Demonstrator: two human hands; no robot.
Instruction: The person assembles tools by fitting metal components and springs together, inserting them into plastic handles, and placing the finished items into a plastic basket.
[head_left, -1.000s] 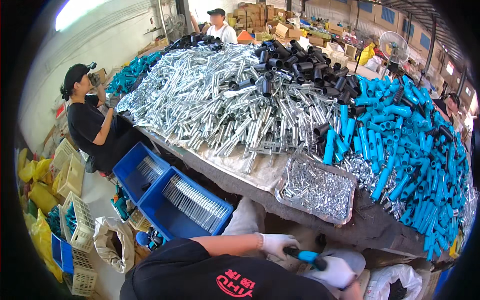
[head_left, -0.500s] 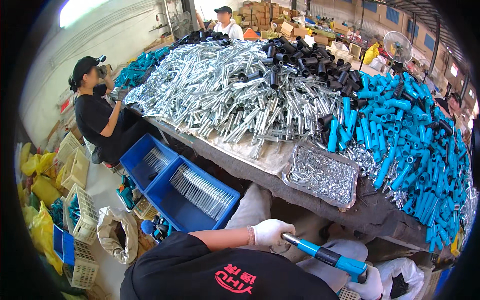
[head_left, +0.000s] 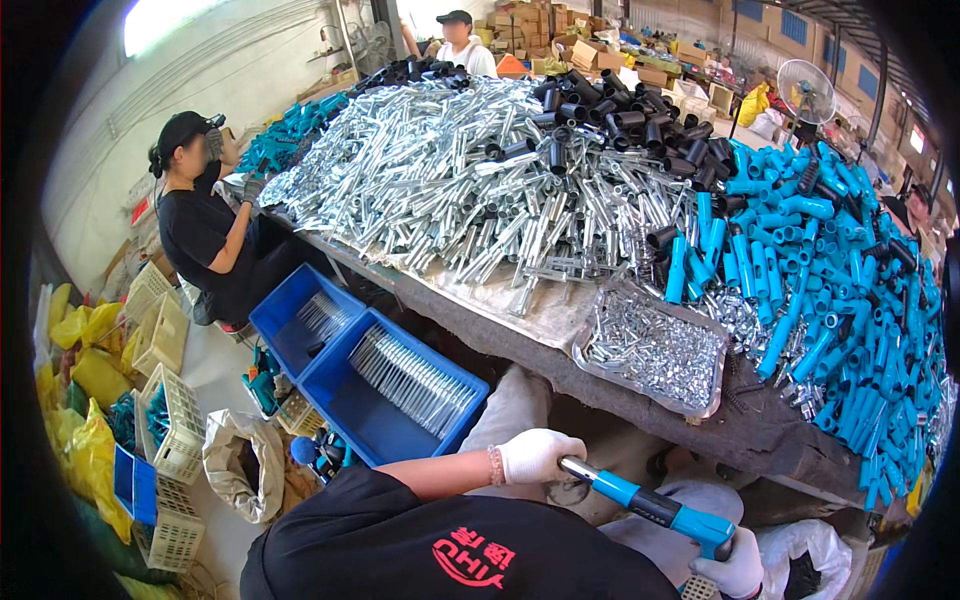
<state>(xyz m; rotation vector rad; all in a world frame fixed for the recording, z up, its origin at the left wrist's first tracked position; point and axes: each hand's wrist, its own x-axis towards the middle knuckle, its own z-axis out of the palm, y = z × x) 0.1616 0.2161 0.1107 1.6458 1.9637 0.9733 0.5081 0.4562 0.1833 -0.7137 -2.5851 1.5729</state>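
Spread farther apart than 1 second ago, the left hand point(head_left: 540, 457) and right hand point(head_left: 735, 566) curl tightly round opposite ends of a blue-and-black tool point(head_left: 654, 507).

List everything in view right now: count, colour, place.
tool: one, teal and black, between hands
metal pieces: uncountable, silver, table centre
black tubes: many, black, rear of heap
teal tubes: many, teal, table right
parts tray: one, silvery, near table edge
table: one, dark edge, centre
large bins: two, blue, below table's left
crates: several, cream, left floor
open sacks: two, whitish, floor
yellow bags: several, yellow, far left
boxes: many, brown, background
fans: at least two, grey, background
people: at least three, black or white tops, around table
left hand: one, white-gloved, tool's silver end
right hand: one, white-gloved, tool's teal end
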